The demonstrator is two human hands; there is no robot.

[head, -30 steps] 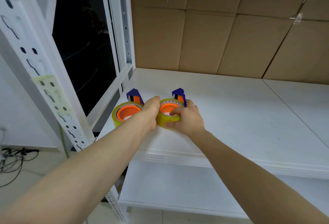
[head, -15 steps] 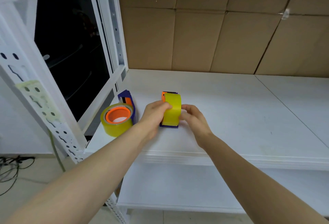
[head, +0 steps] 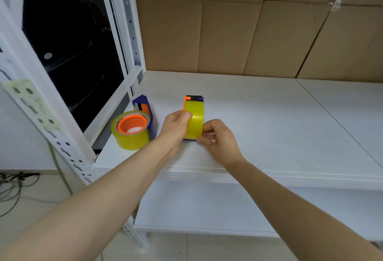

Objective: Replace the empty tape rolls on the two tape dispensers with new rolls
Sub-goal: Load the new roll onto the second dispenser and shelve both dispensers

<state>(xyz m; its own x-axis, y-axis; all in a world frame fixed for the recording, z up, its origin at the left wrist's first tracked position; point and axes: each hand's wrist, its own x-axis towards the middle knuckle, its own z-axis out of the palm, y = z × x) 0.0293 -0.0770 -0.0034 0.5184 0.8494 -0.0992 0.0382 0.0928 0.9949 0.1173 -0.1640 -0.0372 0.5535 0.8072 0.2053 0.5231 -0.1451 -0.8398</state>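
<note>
**Second dispenser stood on edge, both hands at its roll**

Head view: on the white shelf (head: 259,115), the left hand (head: 176,125) is clamped on the left face of an upright yellow tape roll (head: 194,121) seated in a blue dispenser (head: 194,98). The right hand (head: 219,136) pinches at the roll's lower right edge, fingers closed there; whether it holds the tape's free end cannot be told. Just to the left, the other dispenser (head: 145,105) lies flat with its yellow roll (head: 131,130) on an orange hub. Likely step: loading the roll. The next move probably calls for finding the tape end and drawing it toward the cutter.
</note>
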